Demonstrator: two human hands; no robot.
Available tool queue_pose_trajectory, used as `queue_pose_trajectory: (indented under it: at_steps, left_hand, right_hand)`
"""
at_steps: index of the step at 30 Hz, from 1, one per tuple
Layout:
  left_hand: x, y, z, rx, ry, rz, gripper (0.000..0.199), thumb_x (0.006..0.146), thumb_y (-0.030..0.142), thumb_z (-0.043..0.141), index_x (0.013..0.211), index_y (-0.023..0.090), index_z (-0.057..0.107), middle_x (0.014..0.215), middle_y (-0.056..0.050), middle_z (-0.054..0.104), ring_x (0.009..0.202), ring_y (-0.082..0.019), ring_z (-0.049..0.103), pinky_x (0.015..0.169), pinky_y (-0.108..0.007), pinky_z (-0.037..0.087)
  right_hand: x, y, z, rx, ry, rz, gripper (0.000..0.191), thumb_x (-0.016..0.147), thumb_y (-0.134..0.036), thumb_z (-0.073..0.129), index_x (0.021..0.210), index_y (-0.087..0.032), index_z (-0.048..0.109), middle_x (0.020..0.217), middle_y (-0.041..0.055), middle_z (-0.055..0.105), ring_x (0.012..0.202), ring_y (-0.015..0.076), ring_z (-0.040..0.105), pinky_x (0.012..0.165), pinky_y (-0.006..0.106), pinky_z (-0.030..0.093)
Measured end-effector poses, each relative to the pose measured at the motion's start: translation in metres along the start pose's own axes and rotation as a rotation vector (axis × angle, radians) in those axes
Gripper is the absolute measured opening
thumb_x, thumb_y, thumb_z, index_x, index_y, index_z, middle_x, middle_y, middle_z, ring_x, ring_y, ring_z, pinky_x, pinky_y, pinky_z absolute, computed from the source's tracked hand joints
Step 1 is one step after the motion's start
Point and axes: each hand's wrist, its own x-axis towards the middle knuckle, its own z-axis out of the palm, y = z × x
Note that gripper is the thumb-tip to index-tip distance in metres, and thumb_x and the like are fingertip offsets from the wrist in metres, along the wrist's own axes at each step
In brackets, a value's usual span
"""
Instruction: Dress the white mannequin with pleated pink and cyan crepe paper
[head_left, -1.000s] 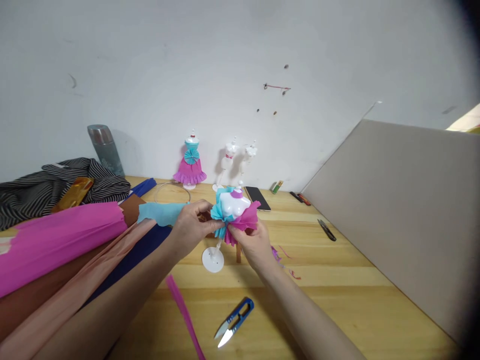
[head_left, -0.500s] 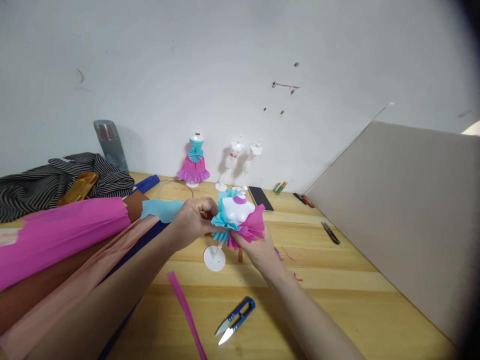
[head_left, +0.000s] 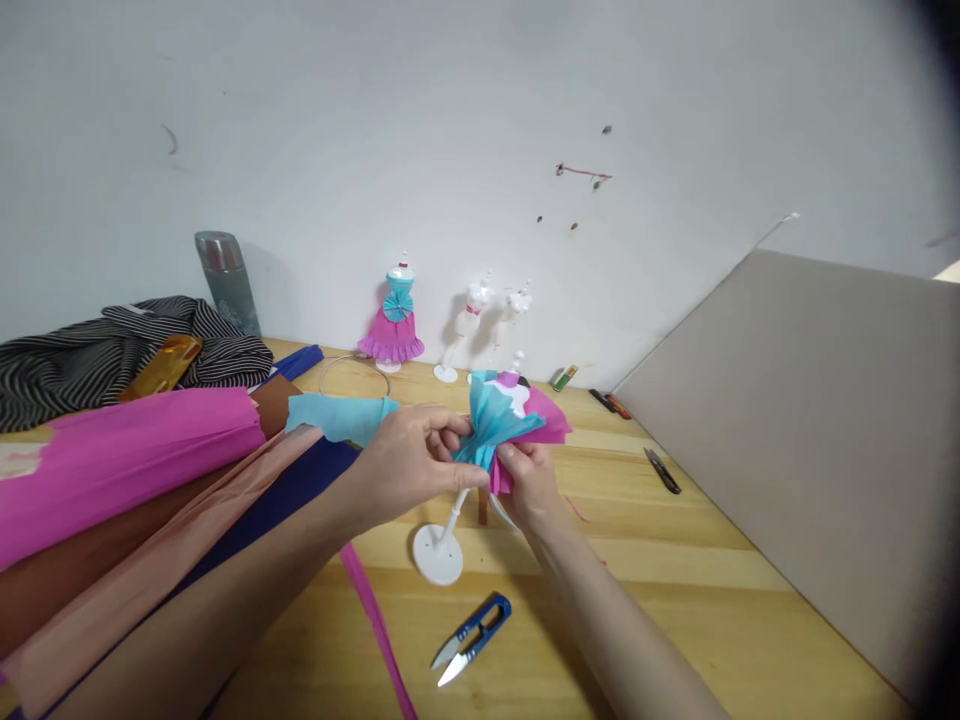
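A small white dress form (head_left: 520, 397) with a purple neck band is held tilted over the table, its round base (head_left: 438, 554) off to the lower left. Blue crepe paper (head_left: 491, 417) wraps one side of its bust and magenta crepe paper (head_left: 551, 418) the other. With thumb and fingers, my left hand (head_left: 420, 455) pinches the gathered blue paper at the waist. My right hand (head_left: 531, 480) is closed around the magenta side, thumb pressed at the waist. The fingers behind the form are partly hidden.
Blue thread snips (head_left: 472, 638) and a magenta paper strip (head_left: 375, 625) lie in front. Crepe paper sheets (head_left: 150, 450) cover the left side. At the wall stand a dressed form (head_left: 394, 320), two bare forms (head_left: 474, 310) and a flask (head_left: 227, 283). Black snips (head_left: 662, 470) lie right.
The dress form has turned and tilted, bringing its blue side toward me and its base nearer. My left hand has shifted right, its thumb now across the gathered blue paper.
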Motion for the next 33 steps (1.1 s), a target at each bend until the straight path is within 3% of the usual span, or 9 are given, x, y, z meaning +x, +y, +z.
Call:
queue_pose_trajectory:
  at_steps: [3, 7, 12, 19, 28, 33]
  left_hand:
    - [-0.003, 0.007, -0.001, 0.006, 0.017, 0.023, 0.029, 0.061, 0.025, 0.075, 0.088, 0.015, 0.068, 0.075, 0.000, 0.060, 0.068, -0.013, 0.055, 0.062, -0.025, 0.049]
    - [-0.005, 0.010, 0.003, 0.031, 0.068, 0.088, 0.003, 0.069, 0.019, 0.064, 0.069, 0.016, 0.063, 0.064, 0.002, 0.058, 0.061, -0.011, 0.054, 0.056, -0.021, 0.046]
    - [-0.006, 0.011, 0.005, 0.166, 0.121, 0.123, 0.011, 0.071, 0.016, 0.059, 0.061, 0.017, 0.057, 0.060, 0.004, 0.055, 0.056, -0.009, 0.050, 0.050, -0.019, 0.038]
    - [-0.002, 0.007, 0.001, 0.114, 0.087, 0.102, 0.010, 0.069, 0.015, 0.052, 0.059, 0.016, 0.053, 0.053, 0.005, 0.049, 0.050, -0.008, 0.045, 0.047, -0.018, 0.034]
    - [-0.005, 0.015, 0.000, 0.455, 0.168, 0.246, 0.016, 0.067, 0.004, 0.047, 0.057, 0.016, 0.048, 0.053, 0.006, 0.042, 0.050, -0.007, 0.038, 0.050, -0.020, 0.028]
    - [-0.003, 0.012, -0.003, 0.365, 0.108, 0.199, 0.014, 0.069, 0.008, 0.045, 0.059, 0.016, 0.049, 0.052, 0.006, 0.042, 0.049, -0.007, 0.038, 0.049, -0.020, 0.028]
  right_hand:
    - [0.000, -0.007, 0.003, 0.038, -0.025, 0.033, 0.027, 0.063, -0.045, 0.068, 0.064, -0.019, 0.060, 0.053, 0.0001, 0.061, 0.044, 0.0151, 0.054, 0.045, 0.027, 0.046]
    - [-0.005, -0.013, 0.009, 0.100, -0.048, 0.080, 0.029, 0.060, -0.046, 0.070, 0.060, -0.019, 0.058, 0.049, -0.0012, 0.058, 0.042, 0.0139, 0.051, 0.044, 0.027, 0.044]
    - [-0.008, -0.012, 0.012, 0.113, -0.033, 0.085, 0.027, 0.059, -0.041, 0.072, 0.066, -0.019, 0.060, 0.052, -0.0018, 0.059, 0.044, 0.0138, 0.052, 0.046, 0.026, 0.045]
    - [-0.010, -0.010, 0.013, 0.116, -0.023, 0.090, 0.022, 0.058, -0.036, 0.071, 0.063, -0.018, 0.059, 0.051, -0.0024, 0.058, 0.045, 0.0125, 0.050, 0.045, 0.025, 0.044]
    - [-0.011, -0.007, 0.013, 0.102, -0.018, 0.095, 0.021, 0.058, -0.035, 0.072, 0.063, -0.018, 0.061, 0.052, -0.0026, 0.058, 0.045, 0.0109, 0.049, 0.046, 0.024, 0.044]
    - [-0.013, -0.001, 0.009, 0.050, -0.015, 0.053, 0.021, 0.062, -0.036, 0.072, 0.071, -0.018, 0.063, 0.060, -0.0016, 0.062, 0.051, 0.0116, 0.052, 0.051, 0.024, 0.046]
